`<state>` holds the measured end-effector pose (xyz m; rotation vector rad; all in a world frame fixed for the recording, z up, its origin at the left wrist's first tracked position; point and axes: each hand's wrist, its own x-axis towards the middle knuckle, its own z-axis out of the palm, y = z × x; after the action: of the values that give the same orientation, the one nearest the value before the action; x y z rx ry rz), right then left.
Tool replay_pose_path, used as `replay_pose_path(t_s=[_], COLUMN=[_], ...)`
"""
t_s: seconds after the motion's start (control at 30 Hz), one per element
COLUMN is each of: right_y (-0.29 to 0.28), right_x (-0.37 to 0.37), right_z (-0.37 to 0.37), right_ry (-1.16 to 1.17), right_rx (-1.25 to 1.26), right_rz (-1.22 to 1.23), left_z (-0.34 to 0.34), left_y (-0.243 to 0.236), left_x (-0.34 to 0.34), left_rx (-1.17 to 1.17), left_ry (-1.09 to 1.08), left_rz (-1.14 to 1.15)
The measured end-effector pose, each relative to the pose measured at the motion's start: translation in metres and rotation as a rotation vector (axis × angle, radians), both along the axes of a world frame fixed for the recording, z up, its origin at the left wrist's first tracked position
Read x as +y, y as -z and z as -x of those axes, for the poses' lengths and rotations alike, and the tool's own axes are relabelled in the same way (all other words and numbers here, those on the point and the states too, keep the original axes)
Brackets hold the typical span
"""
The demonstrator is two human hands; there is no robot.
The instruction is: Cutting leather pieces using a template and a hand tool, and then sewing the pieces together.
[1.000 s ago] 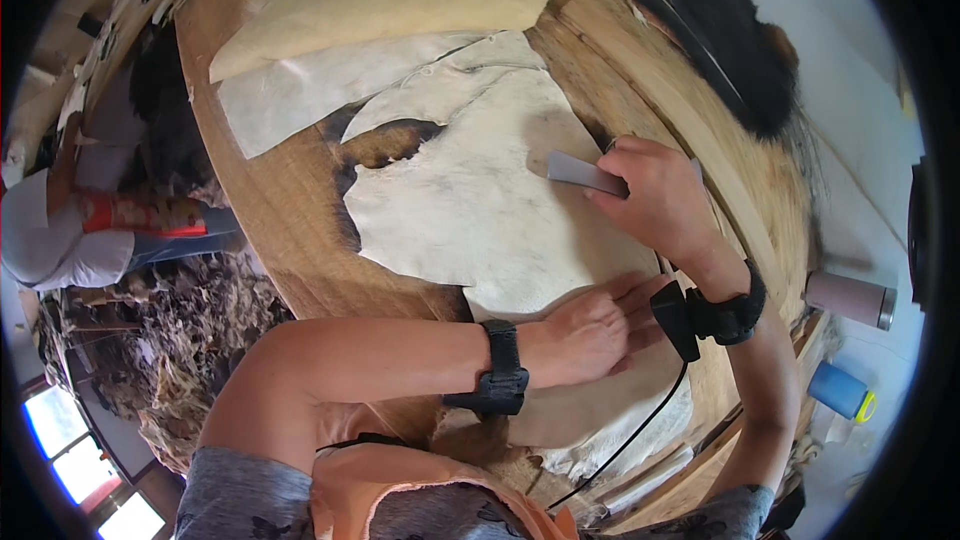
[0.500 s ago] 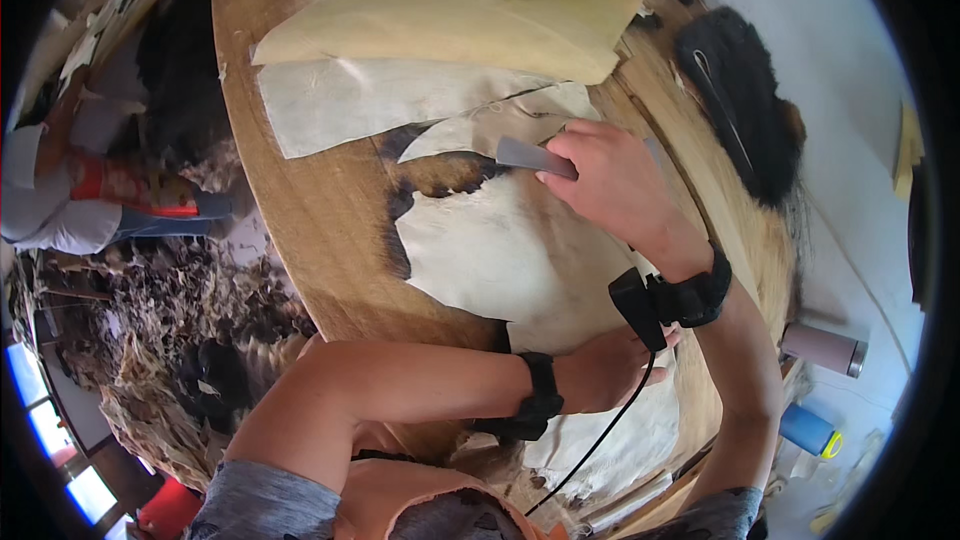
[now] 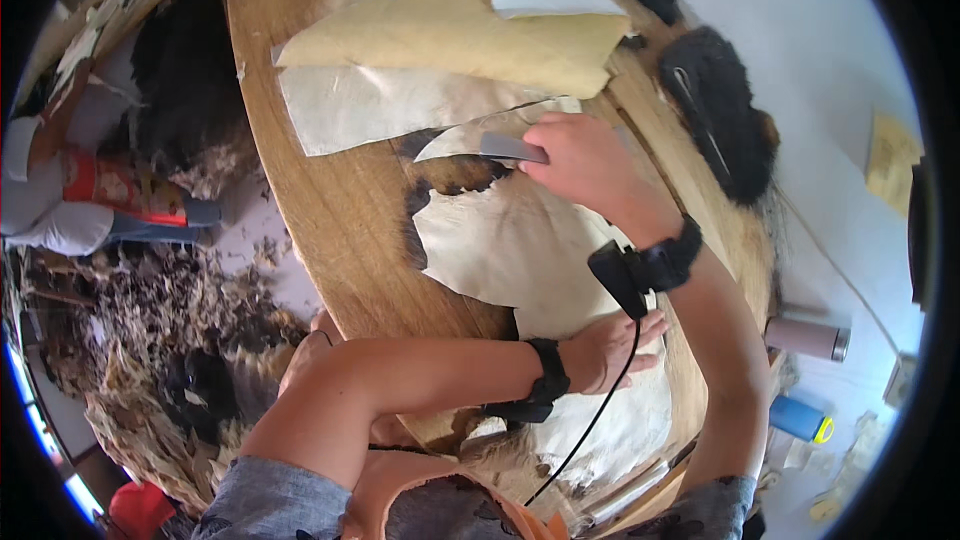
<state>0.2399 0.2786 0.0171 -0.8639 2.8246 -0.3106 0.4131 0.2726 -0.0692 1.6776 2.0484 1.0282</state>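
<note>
My right hand (image 3: pixel 585 162) is closed around a flat grey metal blade (image 3: pixel 512 147), which points left over the narrow pale strip of hide (image 3: pixel 456 143). Just below lies a larger cream hide (image 3: pixel 490 250), with dark fur showing along its ragged left edge. My left hand (image 3: pixel 612 352) crosses under my right forearm and rests on the hide's lower right, fingers stretched out and apart. Part of the left hand is hidden behind a black cable and a small black device strapped at my right wrist.
A yellow paper sheet (image 3: pixel 470 30) covers another pale hide (image 3: pixel 365 105) on the wooden table (image 3: pixel 300 190). Black fur (image 3: pixel 718 115) lies at the right edge. A pink tumbler (image 3: pixel 805 338) and blue bottle (image 3: pixel 800 418) are beyond. Another person (image 3: pixel 70 210) is at the left, near heaped scraps (image 3: pixel 180 310).
My right hand and the blade have moved left relative to the hide. My left hand stays on the hide, its fingers showing more plainly. The whole view has shifted slightly.
</note>
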Motion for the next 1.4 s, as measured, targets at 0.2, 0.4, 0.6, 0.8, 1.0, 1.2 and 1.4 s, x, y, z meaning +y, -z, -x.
replay_pose_path(t_s=[0.2,0.4,0.6,0.8,1.0,1.2,1.4], right_y=[-0.069,-0.109,-0.103,-0.096,-0.086,-0.06,-0.055], right_x=[0.021,0.097,0.125,0.13,0.126,0.123,0.09], right_z=[-0.03,-0.116,-0.179,-0.207,-0.219,-0.22,-0.206], right_ry=[0.172,0.396,0.675,0.766,0.787,0.844,0.927], right_rx=[0.122,0.354,0.251,0.215,0.203,0.137,0.096], right_rz=[0.195,0.098,0.069,0.035,0.112,0.136,0.168], left_z=[0.006,0.007,0.012,0.015,0.034,0.112,0.143], left_y=[-0.002,-0.008,-0.018,-0.012,-0.043,-0.071,-0.083], left_x=[-0.014,-0.01,-0.012,-0.014,-0.06,-0.17,-0.244], left_rx=[0.253,0.363,0.412,0.408,0.391,0.467,0.442], left_ry=[-0.083,-0.104,-0.083,-0.046,-0.051,-0.306,-0.263], left_rz=[-0.122,-0.217,-0.256,-0.235,-0.075,0.392,0.532])
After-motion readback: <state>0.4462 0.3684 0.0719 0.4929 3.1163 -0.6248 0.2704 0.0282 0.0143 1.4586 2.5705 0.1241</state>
